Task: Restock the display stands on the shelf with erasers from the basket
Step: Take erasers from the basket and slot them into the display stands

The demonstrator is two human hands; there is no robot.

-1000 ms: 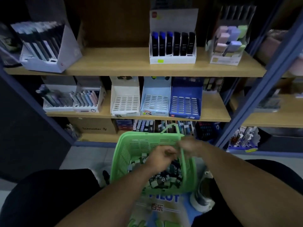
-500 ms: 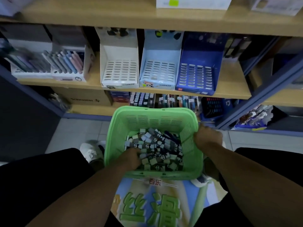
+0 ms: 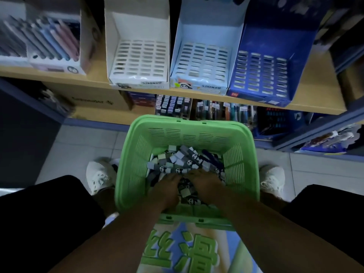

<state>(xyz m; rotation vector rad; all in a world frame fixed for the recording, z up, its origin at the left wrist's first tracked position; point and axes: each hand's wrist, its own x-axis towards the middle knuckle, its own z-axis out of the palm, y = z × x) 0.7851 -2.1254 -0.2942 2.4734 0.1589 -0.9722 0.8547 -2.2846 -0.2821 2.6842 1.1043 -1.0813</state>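
The erasers (image 3: 183, 164) lie heaped in the green basket (image 3: 239, 134), directly under both hands and spreading forward of the fingertips. Half a second ago the right hand (image 3: 204, 183) gripped the basket's right rim; it has now let go and joined the left hand (image 3: 167, 187) in the pile, the two nearly touching, fingers bent down among the erasers. Whether either has closed on anything I cannot tell. This looks like the start of a two-handed scoop. Beyond the hands, up on the shelf (image 3: 98, 75), the white stand (image 3: 139, 58), pale blue stand (image 3: 202, 62) and dark blue stand (image 3: 262, 73) show empty slots.
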